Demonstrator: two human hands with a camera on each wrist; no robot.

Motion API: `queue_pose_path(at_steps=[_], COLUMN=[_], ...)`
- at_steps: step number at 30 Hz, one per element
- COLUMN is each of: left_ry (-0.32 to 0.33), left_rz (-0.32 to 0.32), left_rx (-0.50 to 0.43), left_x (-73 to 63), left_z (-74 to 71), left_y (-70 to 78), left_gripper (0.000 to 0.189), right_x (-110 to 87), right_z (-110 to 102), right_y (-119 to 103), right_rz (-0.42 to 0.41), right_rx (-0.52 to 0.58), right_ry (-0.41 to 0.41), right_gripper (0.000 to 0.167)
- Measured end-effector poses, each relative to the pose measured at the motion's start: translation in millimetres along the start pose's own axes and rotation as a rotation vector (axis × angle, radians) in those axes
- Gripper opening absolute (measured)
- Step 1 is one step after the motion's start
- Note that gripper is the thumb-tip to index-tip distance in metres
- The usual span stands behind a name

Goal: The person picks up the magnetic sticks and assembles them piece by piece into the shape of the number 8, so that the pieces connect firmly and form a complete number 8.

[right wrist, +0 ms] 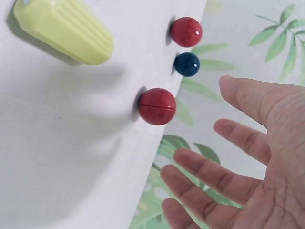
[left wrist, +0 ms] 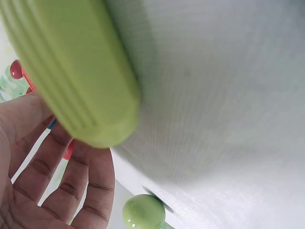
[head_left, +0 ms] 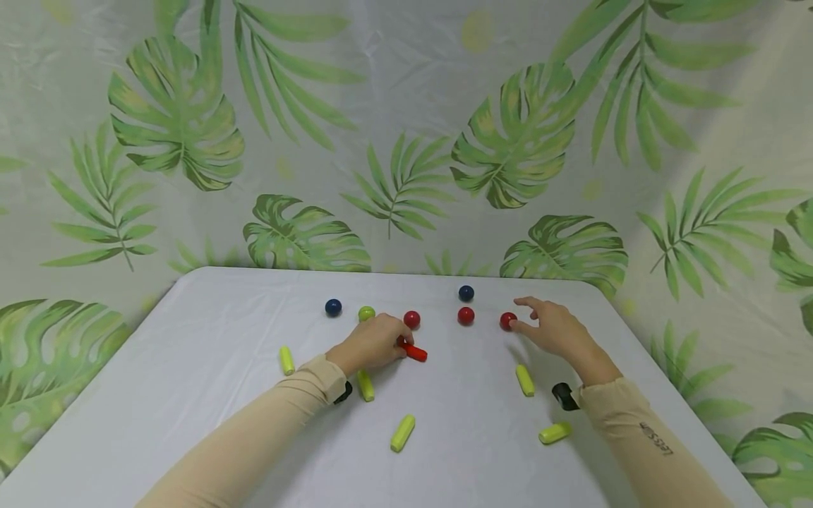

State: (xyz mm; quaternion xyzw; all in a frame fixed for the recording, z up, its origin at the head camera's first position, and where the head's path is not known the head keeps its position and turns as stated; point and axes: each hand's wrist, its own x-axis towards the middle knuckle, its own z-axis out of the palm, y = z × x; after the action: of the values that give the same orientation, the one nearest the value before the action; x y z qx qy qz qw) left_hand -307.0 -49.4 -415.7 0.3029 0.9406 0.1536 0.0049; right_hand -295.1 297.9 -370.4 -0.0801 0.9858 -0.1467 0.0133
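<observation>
Left hand (head_left: 373,343): pinching red stick (head_left: 416,352) | right hand (head_left: 556,330): fingers spread near red ball (head_left: 507,320) | risk: a careless nudge could send the ball rolling.

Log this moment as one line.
left hand: pinches red stick | right hand: holds nothing, near rightmost red ball | table: green ball beyond left hand

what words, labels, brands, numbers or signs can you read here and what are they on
"Lets": dark print on the right sleeve, in the head view; the letters after it are too small and blurred to read surely.
No lettering can be made out on the red stick in the left hand or the red ball nearest the right hand.
</observation>
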Motion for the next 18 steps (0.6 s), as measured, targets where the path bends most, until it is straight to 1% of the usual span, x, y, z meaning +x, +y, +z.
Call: queue_pose_path(at_steps=[5,12,18], left_ry=[0.01,0.016,0.02], left_rz=[-0.001,-0.018,-0.019], left_rx=[-0.028,-0.077,-0.069], left_x=[-1.7,-2.1,-1.6], left_z=[-0.4,-0.3,1.8], left_y=[-0.9,-2.0,-4.5], left_gripper=[0.017,0.016,0.017], right_x=[4.6,12.0,18.1], right_z=[-0.8,0.7,2.1], right_y=[-2.2,-6.5,-11.9], right_rz=[-0.009,-0.024,-0.034], right_rx=[-0.003,-0.002,0.008], right_ry=[-0.003,-0.009,-0.01], right_gripper=[0.06,0.06,0.058])
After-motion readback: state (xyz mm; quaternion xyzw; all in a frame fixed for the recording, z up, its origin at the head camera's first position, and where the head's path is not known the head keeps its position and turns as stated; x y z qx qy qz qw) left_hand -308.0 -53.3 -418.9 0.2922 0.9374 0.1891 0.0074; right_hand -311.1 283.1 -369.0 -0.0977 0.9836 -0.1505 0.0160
